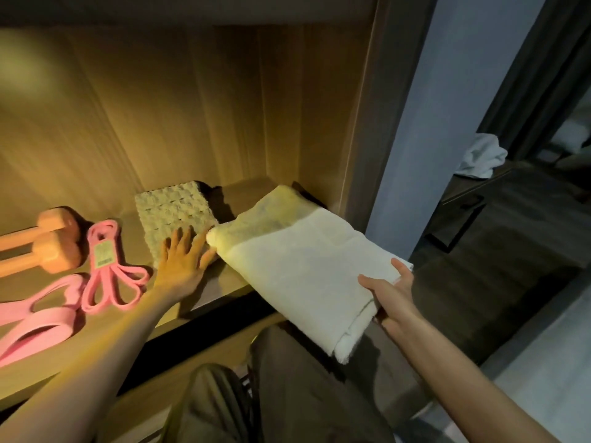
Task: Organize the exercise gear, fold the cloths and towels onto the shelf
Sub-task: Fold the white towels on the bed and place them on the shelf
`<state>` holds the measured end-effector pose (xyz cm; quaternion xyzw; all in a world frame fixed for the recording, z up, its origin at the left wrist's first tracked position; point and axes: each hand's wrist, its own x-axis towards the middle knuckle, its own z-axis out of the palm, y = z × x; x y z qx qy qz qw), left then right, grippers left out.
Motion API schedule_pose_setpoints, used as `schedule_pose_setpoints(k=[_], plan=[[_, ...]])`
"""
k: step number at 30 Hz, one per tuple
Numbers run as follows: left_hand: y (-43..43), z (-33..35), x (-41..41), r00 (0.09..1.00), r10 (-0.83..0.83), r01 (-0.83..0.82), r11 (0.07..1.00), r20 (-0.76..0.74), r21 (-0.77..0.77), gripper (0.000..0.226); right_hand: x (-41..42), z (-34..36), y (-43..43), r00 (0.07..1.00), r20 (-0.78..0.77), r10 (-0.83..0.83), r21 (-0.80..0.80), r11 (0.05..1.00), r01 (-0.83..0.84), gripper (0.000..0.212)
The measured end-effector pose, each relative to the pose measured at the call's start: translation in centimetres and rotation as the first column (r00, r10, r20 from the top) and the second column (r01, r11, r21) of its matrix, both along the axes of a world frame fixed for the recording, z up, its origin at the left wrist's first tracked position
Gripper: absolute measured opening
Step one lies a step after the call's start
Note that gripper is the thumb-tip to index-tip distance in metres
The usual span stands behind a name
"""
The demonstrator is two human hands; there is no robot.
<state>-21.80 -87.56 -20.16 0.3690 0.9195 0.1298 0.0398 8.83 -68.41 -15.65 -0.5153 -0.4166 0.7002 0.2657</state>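
A folded white towel lies half on the wooden shelf, its near end hanging past the front edge. My right hand grips that near end, thumb on top. My left hand rests flat with fingers spread on a folded bumpy cream cloth, just left of the towel. Further left on the shelf lie a bundled pink resistance band, a wider pink band and two orange dumbbells.
The shelf's right side wall stands close behind the towel. Past it is a grey wall and a dark cabinet with a crumpled white towel on top. My knees are below the shelf edge.
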Motion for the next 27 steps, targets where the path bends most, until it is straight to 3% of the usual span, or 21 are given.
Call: schedule_pose_setpoints(k=[3,7,12,14,15,17,20,22,24,27], plan=[[-1.5,-0.2,-1.0,0.995,-0.092,0.084,0.976,-0.029,-0.202,0.069,-0.2,0.2,-0.3,0.999,-0.010,-0.043,-0.009,0.999,0.043,0.084],[-1.5,1.1,-2.3,0.988,-0.116,0.070,0.919,-0.097,-0.388,0.056,-0.3,1.0,-1.3,0.995,-0.038,-0.089,-0.028,0.996,0.088,0.082],[-2.9,1.2,-3.6,0.993,-0.048,-0.001,0.913,-0.110,-0.407,0.074,-0.2,0.6,-2.8,0.978,-0.062,-0.199,-0.038,0.980,0.197,0.081],[-2.8,1.8,-3.6,0.998,-0.020,-0.007,0.913,-0.063,-0.408,0.070,-0.3,0.1,-3.2,0.969,-0.084,-0.231,-0.041,0.973,0.229,0.080],[-2.4,2.3,-3.5,1.000,-0.005,-0.007,0.931,-0.031,-0.364,0.063,-0.5,-0.1,-3.4,0.964,-0.102,-0.246,-0.049,0.969,0.242,0.080],[-1.1,3.2,-1.9,0.998,0.054,-0.049,0.991,0.034,-0.125,0.053,-1.0,-0.5,-3.8,0.954,-0.130,-0.269,-0.070,0.962,0.262,0.079],[1.7,2.9,3.3,0.976,0.164,-0.191,0.960,0.143,0.203,0.050,-1.7,-1.1,-4.2,0.950,-0.132,-0.284,-0.089,0.958,0.274,0.078],[3.5,1.8,7.2,0.877,0.233,-0.385,0.865,0.420,0.322,0.049,-1.9,-1.4,-4.3,0.952,-0.126,-0.281,-0.080,0.959,0.272,0.078],[4.8,1.4,9.1,0.730,0.093,-0.515,0.726,0.677,0.455,0.057,-1.8,-1.6,-4.3,0.957,-0.116,-0.265,-0.066,0.964,0.259,0.078],[6.3,2.0,8.4,0.670,-0.127,-0.544,0.586,0.731,0.601,0.061,-1.9,-2.1,-4.4,0.972,-0.095,-0.215,-0.044,0.976,0.212,0.076]])
